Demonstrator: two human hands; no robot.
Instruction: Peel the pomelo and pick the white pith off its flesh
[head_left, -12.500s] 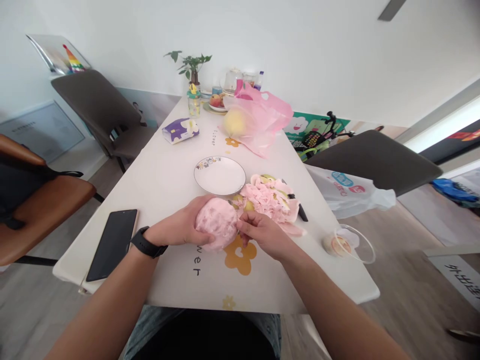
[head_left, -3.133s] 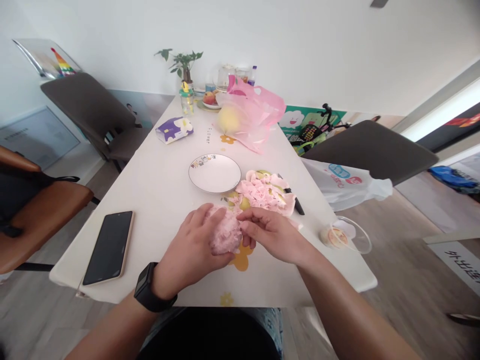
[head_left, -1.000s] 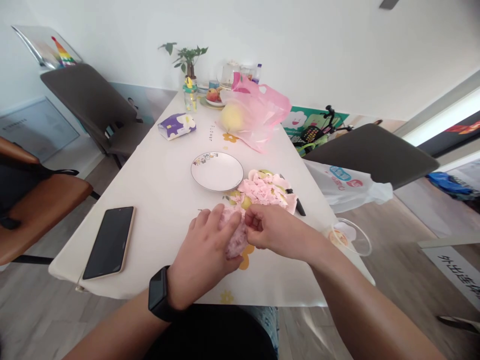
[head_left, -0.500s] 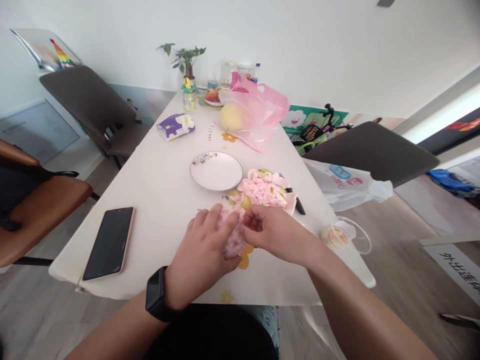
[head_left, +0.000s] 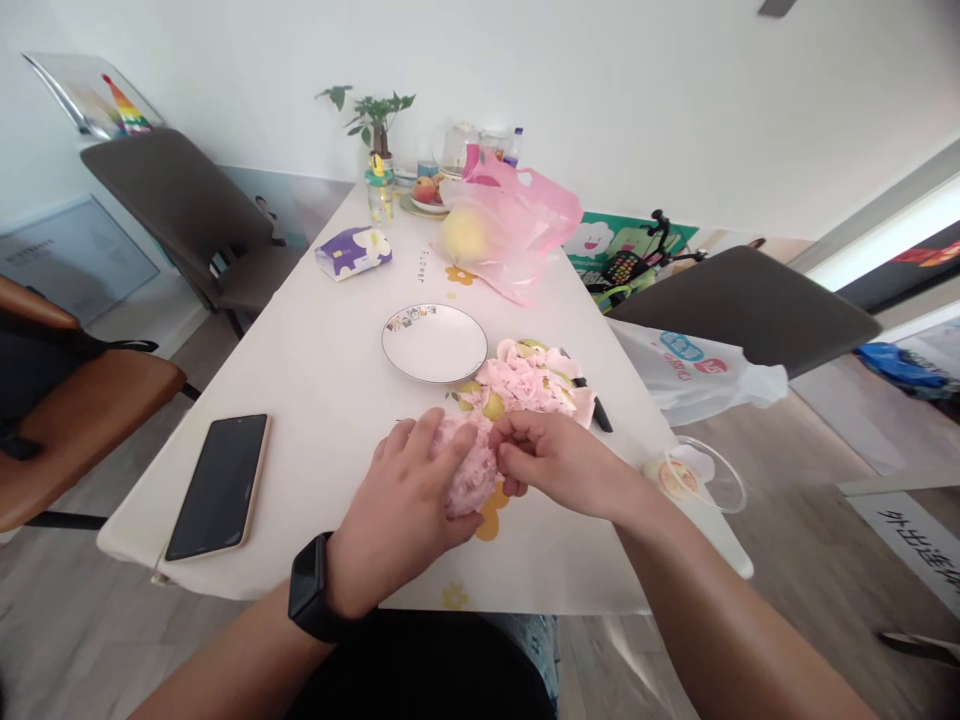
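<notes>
A peeled pomelo [head_left: 469,478], pale pink with shreds of pith on it, rests on the table near its front edge. My left hand [head_left: 416,490] wraps over its left side, with the thumb low against it and a black watch on the wrist. The fingers of my right hand [head_left: 536,452] are pinched together at its right side; any bit of pith between them is too small to make out. Just beyond lies a heap of pink peel and pith [head_left: 532,380], with yellow-green rind showing. A knife's black handle [head_left: 601,412] sticks out on its right.
A white plate [head_left: 435,345] stands behind my hands. To the left are a phone [head_left: 217,485] and a purple tissue pack [head_left: 352,252]. A pink bag [head_left: 517,225] holds a yellow fruit. Clear plastic tub [head_left: 705,475] and white bag [head_left: 686,370] are at the right edge.
My right hand's fingers have shifted slightly at the pomelo's side, with the lower fingers now more visible beneath. My left hand keeps its hold. The view has moved a touch.
</notes>
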